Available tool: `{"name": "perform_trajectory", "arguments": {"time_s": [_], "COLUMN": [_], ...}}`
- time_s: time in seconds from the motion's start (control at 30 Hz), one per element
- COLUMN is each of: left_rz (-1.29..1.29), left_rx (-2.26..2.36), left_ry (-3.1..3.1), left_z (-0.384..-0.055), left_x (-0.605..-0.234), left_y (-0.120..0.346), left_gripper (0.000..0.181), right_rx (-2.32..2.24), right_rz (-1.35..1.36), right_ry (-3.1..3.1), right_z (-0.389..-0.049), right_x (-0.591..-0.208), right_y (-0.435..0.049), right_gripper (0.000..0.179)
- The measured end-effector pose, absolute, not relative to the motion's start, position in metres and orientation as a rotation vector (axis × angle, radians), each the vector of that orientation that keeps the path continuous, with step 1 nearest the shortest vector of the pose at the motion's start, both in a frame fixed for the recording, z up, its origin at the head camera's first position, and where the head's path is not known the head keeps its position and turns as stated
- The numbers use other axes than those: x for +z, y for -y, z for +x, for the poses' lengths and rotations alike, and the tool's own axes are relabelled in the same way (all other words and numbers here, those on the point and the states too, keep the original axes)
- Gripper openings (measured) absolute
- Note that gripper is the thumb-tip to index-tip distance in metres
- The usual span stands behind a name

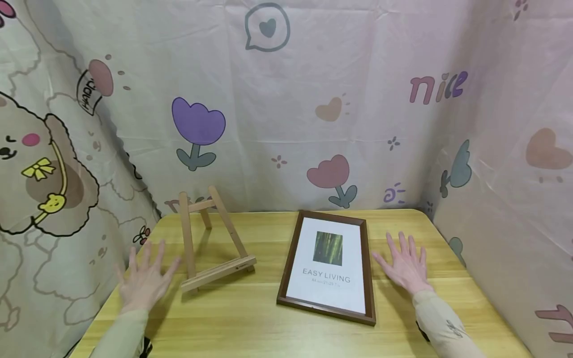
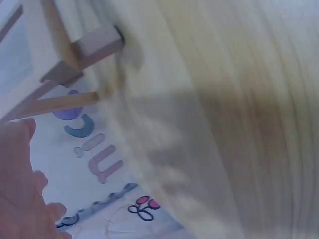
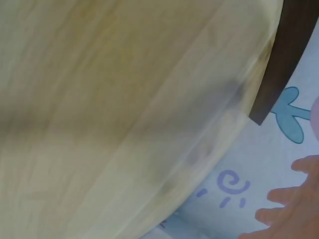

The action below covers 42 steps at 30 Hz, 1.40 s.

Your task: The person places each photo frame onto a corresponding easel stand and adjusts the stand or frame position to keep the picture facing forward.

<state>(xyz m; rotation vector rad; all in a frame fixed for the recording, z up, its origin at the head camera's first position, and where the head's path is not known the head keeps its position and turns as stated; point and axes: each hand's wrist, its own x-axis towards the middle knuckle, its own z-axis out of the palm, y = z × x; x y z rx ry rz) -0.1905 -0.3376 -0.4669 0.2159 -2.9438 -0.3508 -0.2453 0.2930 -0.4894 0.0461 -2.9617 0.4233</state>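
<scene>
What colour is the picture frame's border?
Dark brown, around a white mat; the frame lies flat on the table. Head view shows it best.

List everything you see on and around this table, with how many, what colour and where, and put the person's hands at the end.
easel: one, pale wood, standing on the left half of the table, just right of the left hand.
picture frame: one, dark brown with a white mat, a small green picture and the words EASY LIVING, lying flat right of centre.
table: one, light yellow wood, under everything.
curtain: pale pink cloth printed with tulips, hearts and a cartoon dog, hanging behind and at both sides.
sleeves: two, light beige, at the bottom edge.
left hand: one, fingers spread, beside the easel, holding nothing.
right hand: one, fingers spread, beside the picture frame's right edge, holding nothing.
</scene>
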Motion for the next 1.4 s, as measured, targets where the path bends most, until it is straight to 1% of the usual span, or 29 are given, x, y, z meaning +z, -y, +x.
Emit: {"name": "perform_trajectory", "arguments": {"time_s": [0.17,0.33,0.47,0.6,0.7,0.8,1.0,1.07,1.23,1.3,1.37,1.4], "left_rz": [0.246,0.194,0.066,-0.138,-0.325,-0.457,-0.527,-0.542,-0.605,-0.623,-0.643,-0.66], "left_rx": [-0.39,-0.397,-0.408,-0.438,-0.47,-0.537,-0.691,-0.724,-0.864,-0.962,-1.057,-1.087], "left_ry": [2.874,2.708,2.595,2.565,2.571,2.647,2.858,2.893,2.956,2.988,3.028,3.047], "left_z": [-0.182,-0.18,-0.183,-0.189,-0.193,-0.195,-0.198,-0.199,-0.202,-0.203,-0.205,-0.205], "left_x": [-0.454,-0.442,-0.443,-0.446,-0.448,-0.452,-0.458,-0.461,-0.467,-0.471,-0.474,-0.476], "left_y": [0.326,0.296,0.267,0.236,0.212,0.191,0.164,0.158,0.145,0.14,0.136,0.134], "left_gripper": [0.081,0.08,0.077,0.075,0.076,0.078,0.088,0.089,0.094,0.098,0.102,0.105], "right_rx": [0.463,0.489,0.527,0.604,0.686,0.753,0.874,0.92,1.022,1.048,1.069,1.08], "right_rz": [0.058,0.066,0.094,0.121,0.179,0.263,0.362,0.393,0.498,0.514,0.505,0.498], "right_ry": [2.992,3.063,3.15,3.257,3.31,3.323,3.318,3.314,3.268,3.259,3.26,3.262], "right_z": [-0.24,-0.232,-0.227,-0.223,-0.221,-0.221,-0.219,-0.219,-0.219,-0.22,-0.22,-0.22], "right_x": [-0.485,-0.478,-0.472,-0.467,-0.465,-0.465,-0.47,-0.472,-0.477,-0.478,-0.479,-0.479], "right_y": [-0.291,-0.287,-0.283,-0.278,-0.274,-0.271,-0.269,-0.269,-0.269,-0.269,-0.269,-0.269], "right_gripper": [0.089,0.093,0.097,0.102,0.102,0.1,0.1,0.096,0.06,0.05,0.052,0.057]}}
